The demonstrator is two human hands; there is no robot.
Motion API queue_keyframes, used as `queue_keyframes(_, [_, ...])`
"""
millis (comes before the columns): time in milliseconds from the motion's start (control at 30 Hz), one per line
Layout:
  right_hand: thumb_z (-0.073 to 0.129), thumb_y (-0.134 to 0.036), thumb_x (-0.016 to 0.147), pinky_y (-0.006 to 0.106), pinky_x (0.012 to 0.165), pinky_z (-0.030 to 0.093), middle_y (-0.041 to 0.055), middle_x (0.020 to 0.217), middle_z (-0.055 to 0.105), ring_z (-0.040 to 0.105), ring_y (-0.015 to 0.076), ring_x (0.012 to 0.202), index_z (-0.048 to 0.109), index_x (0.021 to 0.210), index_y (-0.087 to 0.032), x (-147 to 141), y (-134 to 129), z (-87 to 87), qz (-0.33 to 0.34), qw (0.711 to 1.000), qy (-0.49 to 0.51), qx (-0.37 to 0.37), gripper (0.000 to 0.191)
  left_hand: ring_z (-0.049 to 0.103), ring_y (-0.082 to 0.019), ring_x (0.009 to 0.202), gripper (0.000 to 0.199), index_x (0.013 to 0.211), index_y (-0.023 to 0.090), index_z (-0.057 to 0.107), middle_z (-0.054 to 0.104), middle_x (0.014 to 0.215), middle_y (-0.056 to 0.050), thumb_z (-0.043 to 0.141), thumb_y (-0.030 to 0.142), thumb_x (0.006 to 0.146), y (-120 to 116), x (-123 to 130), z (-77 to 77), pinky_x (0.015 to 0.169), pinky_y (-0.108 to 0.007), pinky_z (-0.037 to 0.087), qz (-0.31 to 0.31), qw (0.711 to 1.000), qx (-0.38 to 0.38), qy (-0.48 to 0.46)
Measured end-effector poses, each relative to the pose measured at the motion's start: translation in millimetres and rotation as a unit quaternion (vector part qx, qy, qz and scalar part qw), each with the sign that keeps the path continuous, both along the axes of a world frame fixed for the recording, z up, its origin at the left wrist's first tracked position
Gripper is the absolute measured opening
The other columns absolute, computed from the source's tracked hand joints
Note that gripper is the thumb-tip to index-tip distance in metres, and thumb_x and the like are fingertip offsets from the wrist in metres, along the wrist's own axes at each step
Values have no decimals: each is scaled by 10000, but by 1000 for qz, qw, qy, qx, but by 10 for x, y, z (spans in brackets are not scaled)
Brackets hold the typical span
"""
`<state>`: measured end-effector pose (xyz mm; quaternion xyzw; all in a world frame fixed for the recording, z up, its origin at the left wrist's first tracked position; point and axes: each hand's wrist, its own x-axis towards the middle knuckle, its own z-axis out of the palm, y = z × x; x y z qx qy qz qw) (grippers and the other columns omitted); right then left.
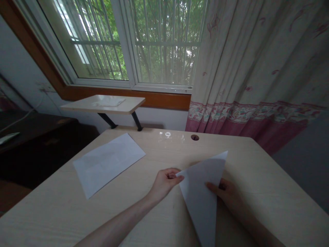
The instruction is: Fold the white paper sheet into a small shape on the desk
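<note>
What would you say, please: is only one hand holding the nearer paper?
No, both the left hand and the right hand hold the nearer paper.

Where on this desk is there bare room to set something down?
The desk is bare beyond the right hand, out to its right edge, and between the flat paper and the left forearm. It is crowded where the left hand and right hand hold the pointed paper.

Part of the right hand (230,195) is lost to me behind the held paper (199,195), whose lower end runs out of view. The bench (164,151) slips out of sight on the near side, and I can't make out the pale thing (109,101) on the shelf (133,103).
</note>
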<state>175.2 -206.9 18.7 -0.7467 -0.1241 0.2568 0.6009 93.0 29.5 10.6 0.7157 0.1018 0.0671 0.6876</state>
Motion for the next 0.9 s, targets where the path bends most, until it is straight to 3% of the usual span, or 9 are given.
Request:
queue_keyframes(167, [648, -542, 757, 449, 779, 531, 106, 930, 722, 677, 302, 851, 668, 944, -193, 35, 16, -58, 8, 999, -31, -20, 397, 606, -174, 670, 323, 879, 134, 723, 692, 754, -54, 668, 437, 782, 46, 1, 41, 611, -253, 437, 17, 992, 126, -13])
queue_keyframes(267, [628, -481, 772, 424, 757, 533, 101, 974, 668, 646, 267, 835, 585, 1066, -198, 71, 37, -153, -42, 989, -140, -22, 410, 566, -181, 732, 181, 835, 179, 737, 664, 785, -38, 696, 344, 776, 168, 24, 113, 703, -279, 417, 35, 971, 233, -30])
queue_keyframes(333, [627, -451, 773, 421, 729, 530, 101, 1000, 612, 609, 251, 814, 511, 1152, -195, 78, 46, -220, -126, 958, -252, -47, 473, 549, -200, 783, 104, 818, 196, 739, 650, 776, -34, 699, 281, 774, 251, 43, 150, 773, -309, 395, 49, 953, 297, -32])
queue_keyframes(400, [595, -416, 814, 435, 761, 519, 100, 1033, 575, 585, 255, 866, 481, 1190, -203, 62, 55, -270, -153, 918, -358, -80, 446, 544, -213, 809, 62, 796, 205, 734, 647, 765, -30, 691, 248, 784, 304, 56, 168, 810, -332, 377, 54, 936, 348, -30])
queue_keyframes(500, [503, -309, 908, 455, 870, 483, 95, 1079, 585, 565, 262, 1004, 558, 1111, -233, 10, 84, -303, -23, 872, -476, -116, 224, 548, -228, 841, 59, 780, 213, 721, 653, 780, -26, 675, 236, 809, 312, 57, 166, 834, -353, 373, 53, 914, 401, -28])
queue_keyframes(567, [471, -255, 936, 457, 879, 478, 87, 1056, 616, 574, 257, 991, 601, 1031, -234, -19, 108, -307, 52, 845, -512, -145, 162, 550, -241, 868, 56, 820, 214, 718, 650, 809, -33, 663, 226, 822, 292, 50, 161, 848, -375, 384, 55, 903, 424, -32])
queue_keyframes(733, [473, -229, 953, 431, 872, 494, 84, 1050, 635, 587, 245, 984, 607, 1017, -217, -10, 120, -308, 82, 828, -527, -173, 149, 530, -270, 1070, 329, 1173, 198, 614, 608, 1113, -91, 607, 146, 848, 266, 55, 132, 949, -448, 411, 35, 889, 449, -80])
queue_keyframes(900, [455, -207, 952, 454, 833, 518, 95, 1037, 651, 607, 256, 942, 625, 1029, -207, 14, 93, -352, 92, 802, -560, -189, 186, 537, -166, 1191, 471, 1218, 214, 600, 605, 1269, -48, 459, -21, 835, 275, 107, 15, 1033, -324, 436, -126, 872, 444, -160])
